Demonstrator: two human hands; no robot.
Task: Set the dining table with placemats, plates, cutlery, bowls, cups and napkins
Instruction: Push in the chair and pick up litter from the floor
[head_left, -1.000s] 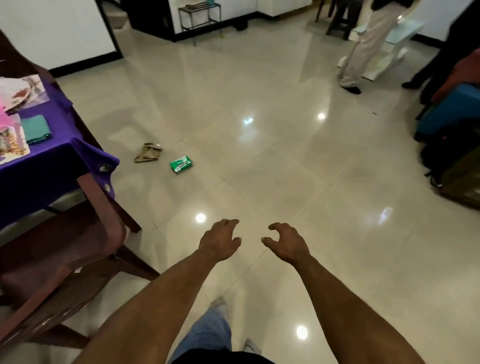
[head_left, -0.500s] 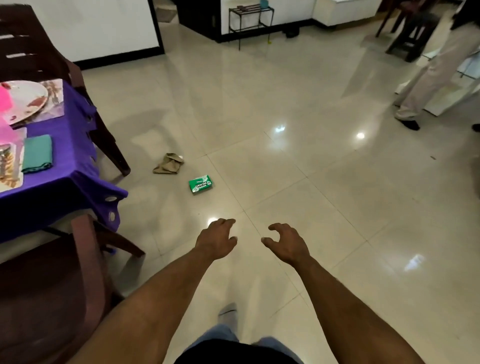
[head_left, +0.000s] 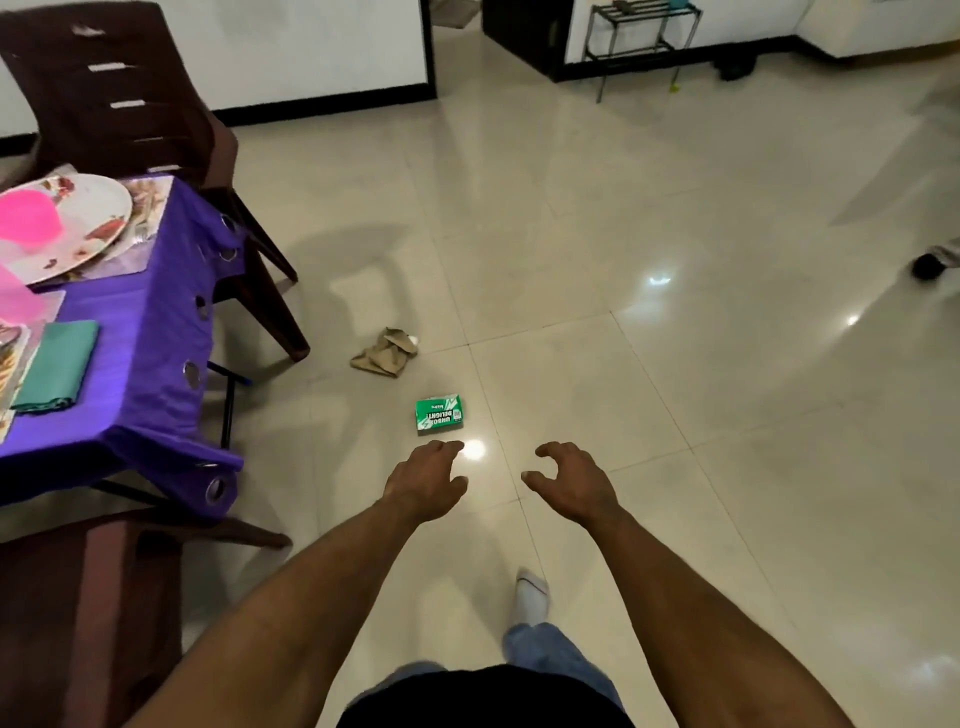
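Glossy floor tiles fill my view; both grips hang loosely curled and empty, left hand (head_left: 428, 480), right hand (head_left: 574, 486). Off left, the tabletop (head_left: 140, 332) holds a plate (head_left: 88, 223) and green napkin (head_left: 57, 366). I judge I'm between fetches; next, collect another item.

One head camera, high above the tiled floor (head_left: 675, 415), facing forward and down, fingers (head_left: 447, 447) near centre, table (head_left: 156, 374) far left of them

At the frame's left edge, the pink translucent plastic cup (head_left: 21, 218) and the patterned placemat (head_left: 13, 364) are cut off; the shoe (head_left: 932, 264) at right is perhaps blurred.
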